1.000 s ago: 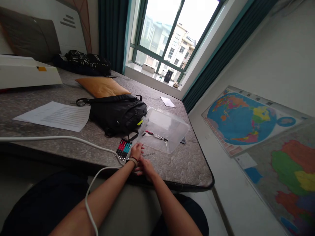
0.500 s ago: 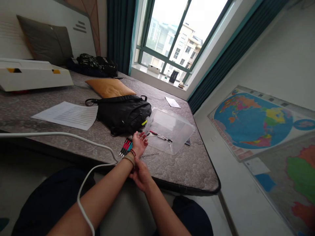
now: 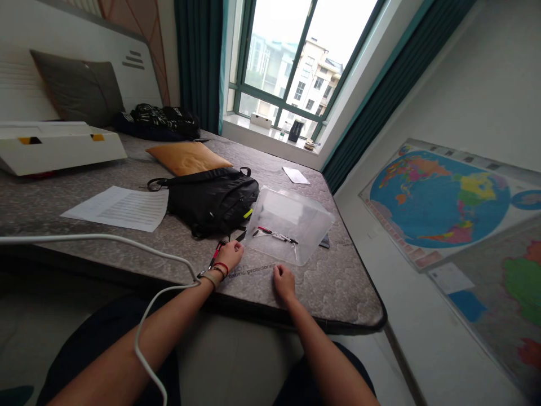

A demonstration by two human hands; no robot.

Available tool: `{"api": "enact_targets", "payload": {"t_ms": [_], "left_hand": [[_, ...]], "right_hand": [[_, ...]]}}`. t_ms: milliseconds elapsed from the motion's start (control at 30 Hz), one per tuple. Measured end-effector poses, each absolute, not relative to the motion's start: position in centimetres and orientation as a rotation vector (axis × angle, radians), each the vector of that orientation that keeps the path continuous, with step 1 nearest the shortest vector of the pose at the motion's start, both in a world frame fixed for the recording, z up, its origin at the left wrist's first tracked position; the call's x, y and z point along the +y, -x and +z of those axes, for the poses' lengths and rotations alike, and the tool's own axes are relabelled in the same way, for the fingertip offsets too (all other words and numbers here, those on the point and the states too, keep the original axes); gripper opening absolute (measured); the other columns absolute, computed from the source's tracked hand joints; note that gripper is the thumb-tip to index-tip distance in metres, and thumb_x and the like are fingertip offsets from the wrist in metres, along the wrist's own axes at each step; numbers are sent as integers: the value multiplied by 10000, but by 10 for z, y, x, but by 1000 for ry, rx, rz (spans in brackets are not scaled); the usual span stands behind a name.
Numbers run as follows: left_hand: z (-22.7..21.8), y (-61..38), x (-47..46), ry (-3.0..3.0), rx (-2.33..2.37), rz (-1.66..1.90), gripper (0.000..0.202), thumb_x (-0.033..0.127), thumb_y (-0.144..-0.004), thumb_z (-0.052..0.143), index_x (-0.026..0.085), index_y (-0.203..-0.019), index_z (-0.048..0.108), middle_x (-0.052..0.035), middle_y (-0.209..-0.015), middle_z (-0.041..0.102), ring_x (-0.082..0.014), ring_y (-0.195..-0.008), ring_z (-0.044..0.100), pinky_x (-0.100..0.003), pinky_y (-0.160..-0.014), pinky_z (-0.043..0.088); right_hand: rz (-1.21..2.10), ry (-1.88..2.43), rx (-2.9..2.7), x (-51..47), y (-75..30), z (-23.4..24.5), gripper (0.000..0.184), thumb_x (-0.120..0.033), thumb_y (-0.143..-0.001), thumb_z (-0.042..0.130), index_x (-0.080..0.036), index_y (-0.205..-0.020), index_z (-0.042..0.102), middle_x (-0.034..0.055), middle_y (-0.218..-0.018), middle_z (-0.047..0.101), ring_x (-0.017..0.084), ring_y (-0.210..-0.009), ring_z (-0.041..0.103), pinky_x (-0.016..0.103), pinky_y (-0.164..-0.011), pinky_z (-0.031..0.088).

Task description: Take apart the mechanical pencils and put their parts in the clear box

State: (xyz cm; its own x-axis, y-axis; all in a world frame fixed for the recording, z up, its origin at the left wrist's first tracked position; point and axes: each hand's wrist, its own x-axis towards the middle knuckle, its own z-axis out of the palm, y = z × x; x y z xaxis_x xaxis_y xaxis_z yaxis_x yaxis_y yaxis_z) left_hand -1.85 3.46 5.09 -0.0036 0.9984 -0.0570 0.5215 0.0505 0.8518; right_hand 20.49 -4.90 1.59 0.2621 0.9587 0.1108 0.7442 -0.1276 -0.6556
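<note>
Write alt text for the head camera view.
The left hand rests on a grey quilted mattress beside a red-marked pen, and the right hand lies on the mattress in front of a clear plastic box. A black backpack sits beside the box, and a world map hangs on the wall at right.

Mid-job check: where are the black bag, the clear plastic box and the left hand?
Black bag [image 3: 211, 200], head view, main body.
Clear plastic box [image 3: 296, 211], head view, bare top.
Left hand [image 3: 230, 256], head view, back of hand.
</note>
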Motion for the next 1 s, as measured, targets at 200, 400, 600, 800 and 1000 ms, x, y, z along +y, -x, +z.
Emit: {"api": "enact_targets", "payload": {"t_ms": [200,400,600,800,1000], "left_hand": [[37,29,36,-1808,1862,406,224,329,-768,644,185,-940,647,-146,-981,713,-324,-985,662,-381,-810,487],[37,25,39,-1929,1975,166,285,369,-842,580,170,-1037,638,-173,-1051,702,-337,-992,675,-387,-780,505],[44,17,32,-2086,1959,14,272,376,-879,521,167,-945,683,-157,-1000,722,-307,-945,694,-350,-735,509],[53,-9,11,-2377,1770,-39,220,308,-889,517,178,-934,689,-132,-973,725,-267,-920,694,-331,-751,489],[46,-41,-7,-2532,1475,-95,220,179,-872,484,175,-961,685,-130,-988,705,-266,-954,667,-346,-798,468]], "right_hand": [[107,2074,-1711,-62,-215,-5,171,-227,-929,470,-191,-930,637,74,-903,704,190,-817,637,249,-686,352],[86,2107,-1735,-61,-211,-3,147,-218,-940,466,-193,-934,612,67,-902,694,183,-805,628,256,-667,333],[99,2084,-1702,-60,-214,-5,109,-220,-926,497,-199,-912,602,52,-861,691,179,-780,628,257,-649,315],[154,2028,-1653,-61,-216,-3,246,-329,-977,462,-204,-831,615,49,-810,697,176,-746,641,261,-632,303],[315,2022,-1672,-56,-219,3,492,-498,-1004,365,-211,-738,662,72,-761,725,203,-722,674,277,-597,295]]}}
